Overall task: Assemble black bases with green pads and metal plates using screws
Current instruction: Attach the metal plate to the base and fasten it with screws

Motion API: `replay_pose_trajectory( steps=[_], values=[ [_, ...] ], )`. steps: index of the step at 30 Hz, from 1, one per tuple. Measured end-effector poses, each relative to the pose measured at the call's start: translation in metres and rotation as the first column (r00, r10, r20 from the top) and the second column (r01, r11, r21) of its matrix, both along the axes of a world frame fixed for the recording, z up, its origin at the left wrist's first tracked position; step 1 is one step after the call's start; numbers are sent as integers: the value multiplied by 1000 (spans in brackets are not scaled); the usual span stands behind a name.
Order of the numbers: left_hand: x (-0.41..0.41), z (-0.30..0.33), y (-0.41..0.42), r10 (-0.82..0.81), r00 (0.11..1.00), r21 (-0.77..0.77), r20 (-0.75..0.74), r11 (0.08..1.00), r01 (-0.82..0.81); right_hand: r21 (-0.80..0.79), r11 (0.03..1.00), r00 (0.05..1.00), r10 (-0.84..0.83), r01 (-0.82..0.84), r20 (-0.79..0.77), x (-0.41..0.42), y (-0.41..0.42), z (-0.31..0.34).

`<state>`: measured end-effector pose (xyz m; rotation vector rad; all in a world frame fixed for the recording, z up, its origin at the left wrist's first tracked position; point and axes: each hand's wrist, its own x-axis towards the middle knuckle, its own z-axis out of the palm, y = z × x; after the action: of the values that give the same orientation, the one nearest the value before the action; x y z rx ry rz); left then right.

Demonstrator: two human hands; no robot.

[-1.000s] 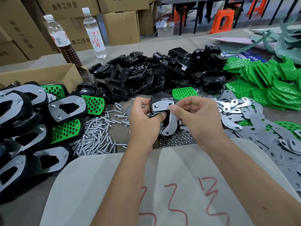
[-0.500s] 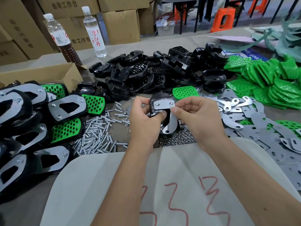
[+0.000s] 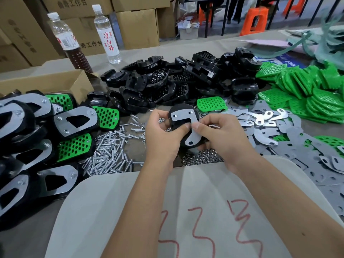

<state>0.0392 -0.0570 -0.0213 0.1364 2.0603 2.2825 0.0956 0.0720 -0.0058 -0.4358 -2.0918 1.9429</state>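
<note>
I hold a black base [image 3: 181, 108] upright above the table, with a grey metal plate [image 3: 183, 117] lying on its face. My left hand [image 3: 163, 133] grips the base from the left, thumb pressed on the plate. My right hand [image 3: 221, 135] pinches the plate's lower arm and the base from the right. Loose screws [image 3: 109, 155] lie in a heap left of my hands and small nuts [image 3: 202, 158] just under them. More black bases [image 3: 167, 84] are piled behind, green pads [image 3: 314, 94] at the right, spare metal plates [image 3: 290, 144] at the near right.
Finished assemblies [image 3: 55, 131] are stacked along the left. A cardboard box [image 3: 46, 84] and two bottles [image 3: 108, 32] stand at the back left. A single green pad [image 3: 212, 105] lies just behind my hands. A white cloth with red marks [image 3: 167, 211] covers my lap.
Both hands have kept their grip on the base and plate and shifted only slightly; the plate sits a little squarer on the base.
</note>
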Motion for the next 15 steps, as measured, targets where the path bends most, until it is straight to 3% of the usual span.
replay_pose_trajectory(
  steps=[3,9,15],
  values=[
    [2,1,0,-30,999,-76,-38,997,27,-142,990,999,-20,24,32,1,1,2],
    [6,2,-1,-39,999,-182,-31,983,33,-169,981,995,-98,99,13,-2,-2,3],
    [9,15,-7,-251,947,24,200,967,252,-243,960,989,-150,142,-14,-1,2,5]
  ],
)
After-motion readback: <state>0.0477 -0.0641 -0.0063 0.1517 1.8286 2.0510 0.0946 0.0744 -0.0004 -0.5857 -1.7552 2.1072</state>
